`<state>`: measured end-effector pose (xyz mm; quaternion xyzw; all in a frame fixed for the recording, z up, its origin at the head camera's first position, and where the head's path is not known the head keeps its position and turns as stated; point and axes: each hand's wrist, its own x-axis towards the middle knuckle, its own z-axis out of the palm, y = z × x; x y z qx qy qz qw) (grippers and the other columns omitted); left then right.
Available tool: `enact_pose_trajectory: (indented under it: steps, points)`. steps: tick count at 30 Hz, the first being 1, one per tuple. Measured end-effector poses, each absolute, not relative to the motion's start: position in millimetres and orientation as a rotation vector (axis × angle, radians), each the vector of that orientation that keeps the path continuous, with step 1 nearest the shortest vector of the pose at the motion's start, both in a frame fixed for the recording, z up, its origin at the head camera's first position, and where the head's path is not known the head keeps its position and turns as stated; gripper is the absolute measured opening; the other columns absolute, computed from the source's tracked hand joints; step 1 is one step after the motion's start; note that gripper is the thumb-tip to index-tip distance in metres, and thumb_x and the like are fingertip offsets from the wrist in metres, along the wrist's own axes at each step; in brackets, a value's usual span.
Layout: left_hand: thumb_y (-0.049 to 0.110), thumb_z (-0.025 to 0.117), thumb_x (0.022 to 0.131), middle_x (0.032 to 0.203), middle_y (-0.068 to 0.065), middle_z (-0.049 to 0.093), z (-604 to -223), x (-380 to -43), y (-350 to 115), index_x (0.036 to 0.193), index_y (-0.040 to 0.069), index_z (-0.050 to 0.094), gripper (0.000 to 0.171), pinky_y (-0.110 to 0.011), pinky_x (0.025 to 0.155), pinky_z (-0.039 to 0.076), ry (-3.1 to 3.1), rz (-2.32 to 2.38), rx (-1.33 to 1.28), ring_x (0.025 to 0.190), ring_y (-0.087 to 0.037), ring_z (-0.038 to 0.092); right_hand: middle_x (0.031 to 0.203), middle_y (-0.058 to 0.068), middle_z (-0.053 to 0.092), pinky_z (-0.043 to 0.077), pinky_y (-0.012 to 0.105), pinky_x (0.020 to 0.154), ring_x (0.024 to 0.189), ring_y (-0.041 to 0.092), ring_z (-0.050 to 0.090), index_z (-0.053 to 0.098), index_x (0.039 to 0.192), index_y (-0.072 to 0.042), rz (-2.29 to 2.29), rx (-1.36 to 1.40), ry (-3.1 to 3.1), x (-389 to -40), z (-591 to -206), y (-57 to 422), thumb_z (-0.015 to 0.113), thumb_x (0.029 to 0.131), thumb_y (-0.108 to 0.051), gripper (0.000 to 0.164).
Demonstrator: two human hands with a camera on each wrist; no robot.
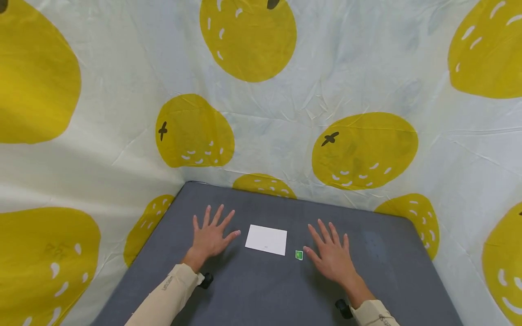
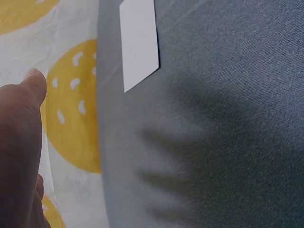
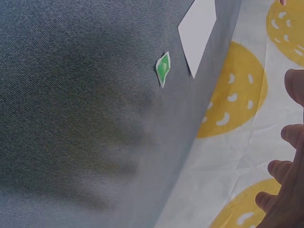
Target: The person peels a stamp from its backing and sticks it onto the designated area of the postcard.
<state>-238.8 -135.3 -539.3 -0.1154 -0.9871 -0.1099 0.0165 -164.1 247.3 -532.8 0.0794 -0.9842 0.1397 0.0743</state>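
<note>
Reaching in from lower left with left hand (image 1: pixel 210 240), back of it toward head camera, fingers straight and fanned, thumb pointing at white card (image 1: pixel 266 240). Reaching in from lower right with right hand (image 1: pixel 334 260), fingers likewise spread, thumb tip just beside small green piece (image 1: pixel 299 255) in head view. Gripping nothing with either; hands well apart, casting shadows (image 2: pixel 171 183) onto grey bench (image 1: pixel 261 290), so apparently raised off it.

Lying flat on bench: card between hands, green piece between card and right hand, not touching card.

From head view alone: cream sleeves (image 1: pixel 167 290), black wrist device (image 1: pixel 206 280) at each cuff, tiny mark (image 1: pixel 266 247) near card's lower edge, too small to read. From left wrist view: card only, cut off at top edge, with thumb and part of left hand along left edge. From right wrist view: card plus green piece, white border clearer here, with fingertips at right edge. Behind bench in all views: white cloth (image 1: pixel 277 99) with yellow fruit prints (image 1: pixel 248 45).
</note>
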Motion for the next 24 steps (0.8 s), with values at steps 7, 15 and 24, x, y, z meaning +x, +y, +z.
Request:
enact_pose_trajectory:
  steps: [7,15,24]
  points:
    - [0.076,0.044,0.098,0.178,-0.002,0.014,-544.9,-239.6,-132.0,0.165,0.041,0.026,0.078,-0.082,0.121,-0.001,-3.072,-0.372,-0.359,0.164,-0.042,-0.003,0.174,0.013,0.025,0.011,0.084,0.117,0.159,0.047,0.019,0.037,0.164,-0.024,0.402,0.232,-2.966,-165.4,-537.6,246.9,0.061,0.101,-0.054,0.073]
    - [0.076,0.046,0.098,0.177,-0.002,0.016,-549.2,-236.2,-131.8,0.165,0.042,0.026,0.078,-0.082,0.121,0.002,-3.087,-0.372,-0.352,0.164,-0.043,0.0,0.173,0.013,0.027,0.012,0.084,0.116,0.159,0.047,0.02,0.037,0.164,-0.023,0.424,0.251,-2.974,-163.7,-542.8,243.0,0.062,0.101,-0.052,0.073]
    - [0.072,0.048,0.099,0.177,-0.005,0.019,-554.7,-237.0,-129.5,0.164,0.04,0.031,0.075,-0.083,0.12,0.004,-3.067,-0.396,-0.375,0.163,-0.045,0.006,0.173,0.014,0.027,0.012,0.085,0.116,0.159,0.047,0.018,0.038,0.163,-0.024,0.469,0.243,-2.961,-165.4,-553.9,240.9,0.06,0.102,-0.053,0.072]
